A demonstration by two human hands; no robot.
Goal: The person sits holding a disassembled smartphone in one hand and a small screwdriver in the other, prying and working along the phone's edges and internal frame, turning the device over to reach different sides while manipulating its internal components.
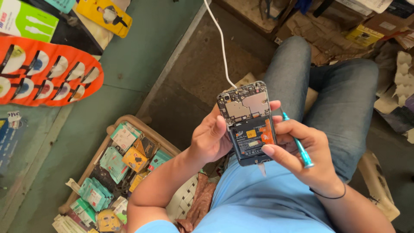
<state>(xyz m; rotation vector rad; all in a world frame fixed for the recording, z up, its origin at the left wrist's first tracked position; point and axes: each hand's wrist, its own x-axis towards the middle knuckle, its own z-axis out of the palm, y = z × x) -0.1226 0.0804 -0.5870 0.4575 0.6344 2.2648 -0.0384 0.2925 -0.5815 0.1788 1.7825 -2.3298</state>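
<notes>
Two hands on one opened phone [249, 125], held up over your lap at frame centre, above the blue shirt [254, 203] and between the knees of your jeans [340, 99]. Far left: orange card of accessories [47, 73] lying on the green surface [129, 56], then a basket [129, 122] stuffed with small teal and yellow packets [113, 163] just left of your forearm. Phone itself: back cover off, silver shielding and circuit board exposed on the upper part, dark battery with an orange label patch filling the lower part, a thin pale strip hanging out of the bottom edge. It's roughly upright, tilted slightly left. White cable [221, 43] comes down from the top of frame to behind the phone's upper edge; can't tell if it's plugged in. Your left hand [210, 140] is closed round the phone's left edge, thumb lying on the frame beside the battery, fingers hidden behind. Your right hand [304, 151] wraps the right edge: one fingertip shows at the upper right of the board, thumb presses at the lower right corner of the battery. That same hand also pinches a teal screwdriver [298, 146], running diagonally across the fingers, tip up by the phone's right edge, handle end sticking out past the knuckles. Thin black band sits on your right wrist.
</notes>
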